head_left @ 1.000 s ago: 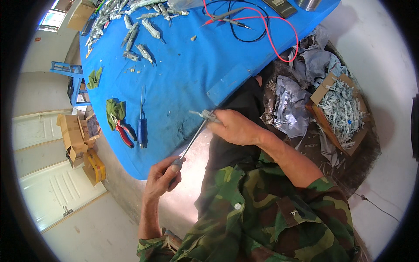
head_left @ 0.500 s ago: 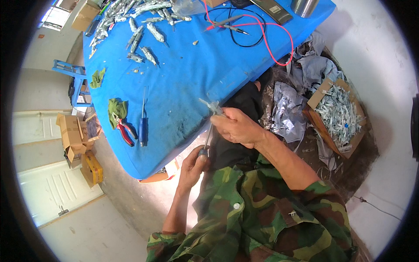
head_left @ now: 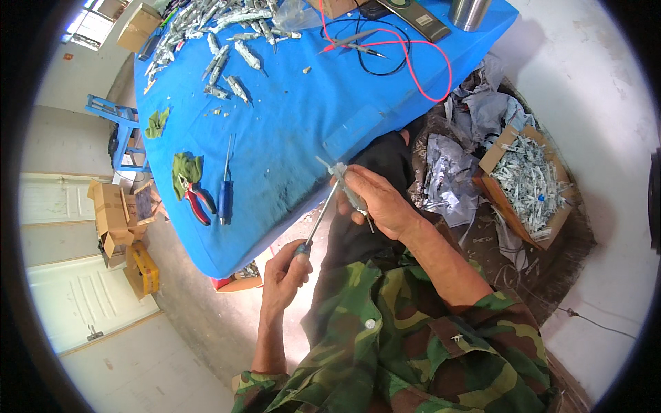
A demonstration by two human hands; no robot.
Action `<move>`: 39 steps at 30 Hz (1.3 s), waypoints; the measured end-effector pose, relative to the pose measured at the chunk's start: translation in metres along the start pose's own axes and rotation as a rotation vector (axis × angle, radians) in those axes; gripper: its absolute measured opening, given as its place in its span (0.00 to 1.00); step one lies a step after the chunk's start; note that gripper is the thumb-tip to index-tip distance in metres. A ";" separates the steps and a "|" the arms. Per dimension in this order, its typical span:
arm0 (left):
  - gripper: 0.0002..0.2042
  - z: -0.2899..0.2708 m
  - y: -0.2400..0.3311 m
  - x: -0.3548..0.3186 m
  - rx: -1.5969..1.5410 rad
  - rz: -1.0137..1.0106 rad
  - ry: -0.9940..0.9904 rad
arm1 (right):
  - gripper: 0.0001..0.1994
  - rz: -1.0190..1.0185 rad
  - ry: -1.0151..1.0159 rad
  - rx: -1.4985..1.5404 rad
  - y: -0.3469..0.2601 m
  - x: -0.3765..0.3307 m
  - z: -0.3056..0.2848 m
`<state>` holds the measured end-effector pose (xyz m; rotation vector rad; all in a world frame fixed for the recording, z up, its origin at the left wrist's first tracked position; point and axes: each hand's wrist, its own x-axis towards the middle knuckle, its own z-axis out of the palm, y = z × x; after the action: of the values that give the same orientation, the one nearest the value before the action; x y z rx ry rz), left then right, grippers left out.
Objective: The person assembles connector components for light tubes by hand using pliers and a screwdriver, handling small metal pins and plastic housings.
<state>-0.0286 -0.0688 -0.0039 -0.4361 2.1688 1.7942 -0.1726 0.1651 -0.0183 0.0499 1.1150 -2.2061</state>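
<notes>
A blue table (head_left: 296, 131) carries red-handled pliers (head_left: 195, 201), a blue-handled screwdriver (head_left: 225, 186) and red and black test leads (head_left: 399, 51). A cardboard box (head_left: 527, 182) of small metal parts sits on the floor beside crumpled plastic bags (head_left: 447, 172).

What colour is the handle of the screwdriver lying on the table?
Blue, on the screwdriver beside the red-handled pliers; head view.

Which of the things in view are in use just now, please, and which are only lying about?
In use:
- left hand gripping a screwdriver
- right hand holding a small grey part

Lying about:
- blue-handled screwdriver
- red-handled pliers
- red and black test leads
- metal cup
- cardboard box of scrap
</notes>
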 end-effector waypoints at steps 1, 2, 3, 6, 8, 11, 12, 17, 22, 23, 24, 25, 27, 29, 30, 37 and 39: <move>0.20 -0.001 0.003 -0.003 0.011 0.002 0.004 | 0.15 -0.024 0.045 -0.046 0.001 0.000 0.000; 0.20 -0.001 0.007 -0.005 0.022 0.004 0.009 | 0.15 -0.042 0.021 -0.085 0.001 -0.001 -0.003; 0.20 -0.002 0.011 -0.008 0.033 0.006 0.014 | 0.15 -0.061 -0.003 -0.124 0.000 -0.004 -0.007; 0.20 -0.009 0.020 -0.014 0.100 0.047 0.016 | 0.14 -0.106 -0.048 -0.159 -0.001 -0.008 -0.010; 0.19 -0.010 0.027 -0.017 0.140 0.057 0.028 | 0.14 -0.107 -0.057 -0.133 -0.001 -0.011 -0.010; 0.19 -0.011 0.029 -0.022 0.151 0.037 0.031 | 0.14 -0.070 -0.051 -0.064 0.002 -0.016 -0.007; 0.19 -0.012 0.032 -0.023 0.156 0.032 0.022 | 0.14 -0.061 -0.049 -0.040 0.001 -0.018 -0.006; 0.19 -0.024 0.037 -0.026 0.211 0.017 0.033 | 0.14 -0.099 0.091 0.211 -0.003 -0.019 -0.021; 0.18 -0.027 0.035 -0.036 0.169 -0.021 0.087 | 0.09 -0.178 0.146 0.129 0.002 -0.014 -0.019; 0.18 -0.024 0.038 -0.036 0.179 -0.015 0.088 | 0.09 -0.188 0.163 0.139 0.003 -0.014 -0.018; 0.18 -0.020 0.042 -0.037 0.188 -0.010 0.088 | 0.09 -0.198 0.180 0.150 0.003 -0.015 -0.015; 0.18 -0.019 0.043 -0.038 0.199 -0.005 0.091 | 0.09 -0.208 0.195 0.162 0.005 -0.014 -0.013; 0.19 -0.019 0.041 -0.039 0.226 0.013 0.087 | 0.08 -0.218 0.224 0.143 0.008 -0.011 -0.011; 0.18 -0.016 0.041 -0.039 0.245 0.020 0.099 | 0.07 -0.246 0.244 0.123 0.011 -0.008 -0.008; 0.18 -0.012 0.044 -0.040 0.253 0.018 0.114 | 0.06 -0.256 0.259 0.131 0.012 -0.006 -0.007; 0.15 -0.008 0.042 -0.036 0.344 0.035 0.165 | 0.09 -0.344 0.332 0.143 0.017 0.003 0.004; 0.15 -0.008 0.041 -0.034 0.335 0.027 0.185 | 0.10 -0.349 0.345 0.133 0.018 0.004 0.006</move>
<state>-0.0145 -0.0679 0.0479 -0.5092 2.5519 1.4092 -0.1640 0.1505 -0.0287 0.3264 1.2312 -2.6544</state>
